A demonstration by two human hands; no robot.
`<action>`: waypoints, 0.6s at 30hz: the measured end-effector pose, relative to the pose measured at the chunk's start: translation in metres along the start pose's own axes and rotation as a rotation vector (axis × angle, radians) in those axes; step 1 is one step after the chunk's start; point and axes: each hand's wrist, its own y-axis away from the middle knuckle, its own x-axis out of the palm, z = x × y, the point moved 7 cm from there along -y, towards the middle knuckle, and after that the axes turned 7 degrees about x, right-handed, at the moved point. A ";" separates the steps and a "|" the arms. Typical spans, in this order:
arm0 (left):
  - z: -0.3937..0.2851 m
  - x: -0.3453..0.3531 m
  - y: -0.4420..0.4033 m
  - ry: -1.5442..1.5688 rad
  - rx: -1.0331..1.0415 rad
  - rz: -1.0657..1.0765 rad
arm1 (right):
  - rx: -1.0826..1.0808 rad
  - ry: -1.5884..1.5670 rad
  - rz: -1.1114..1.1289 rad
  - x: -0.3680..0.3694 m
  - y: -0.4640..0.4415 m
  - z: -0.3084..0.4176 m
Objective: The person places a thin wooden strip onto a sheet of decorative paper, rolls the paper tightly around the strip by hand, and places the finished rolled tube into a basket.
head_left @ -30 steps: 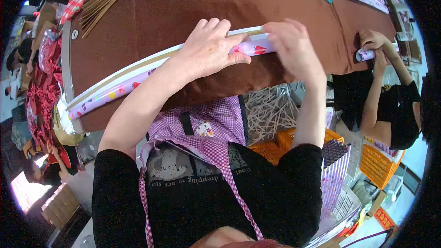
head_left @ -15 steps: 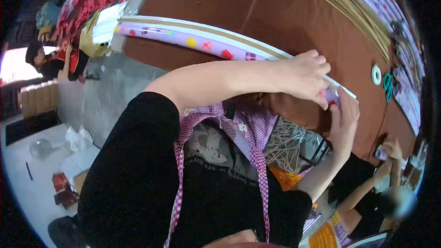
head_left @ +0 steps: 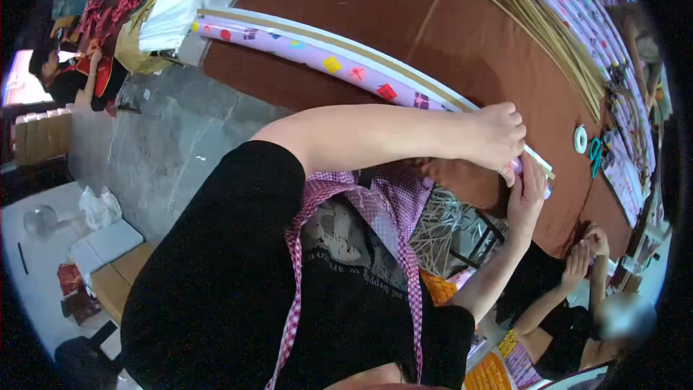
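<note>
A long roll of lilac wrapping film [head_left: 303, 58] printed with coloured gift boxes lies along the table's near edge. Beside it runs a white border with a tan strip [head_left: 346, 52]. Toward the right end, my left hand [head_left: 494, 137] is closed over the roll, its fingers curled. My right hand [head_left: 528, 191] is just beyond, its fingers wrapped round the end of the same roll. The two hands nearly touch, and they hide most of the film between them.
The brown table [head_left: 325, 0] bears a bundle of tan strips [head_left: 538, 25], a white tape roll [head_left: 580, 139] and teal scissors [head_left: 595, 157]. More printed rolls [head_left: 559, 0] lie at the far side. A co-worker's hands [head_left: 581, 256] are at the right. Shredded strips [head_left: 444, 220] are below the table.
My right hand has moved in closer to my left, and both have closed more tightly on the roll's end. The view has shifted slightly.
</note>
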 end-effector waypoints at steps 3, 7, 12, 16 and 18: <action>-0.008 -0.013 0.003 -0.083 0.001 -0.033 | -0.036 0.014 -0.020 0.001 0.001 -0.003; -0.011 -0.048 0.030 -0.077 -0.008 -0.098 | -0.046 0.004 -0.021 -0.001 -0.001 -0.003; 0.035 -0.119 0.131 -0.073 -0.247 -0.065 | 0.023 0.040 -0.040 -0.009 0.001 0.002; 0.050 -0.159 0.197 -0.147 -0.362 0.032 | 0.013 0.050 -0.049 -0.015 0.004 -0.010; 0.044 -0.160 0.199 -0.087 -0.373 0.024 | -0.094 0.147 -0.063 -0.018 0.006 -0.004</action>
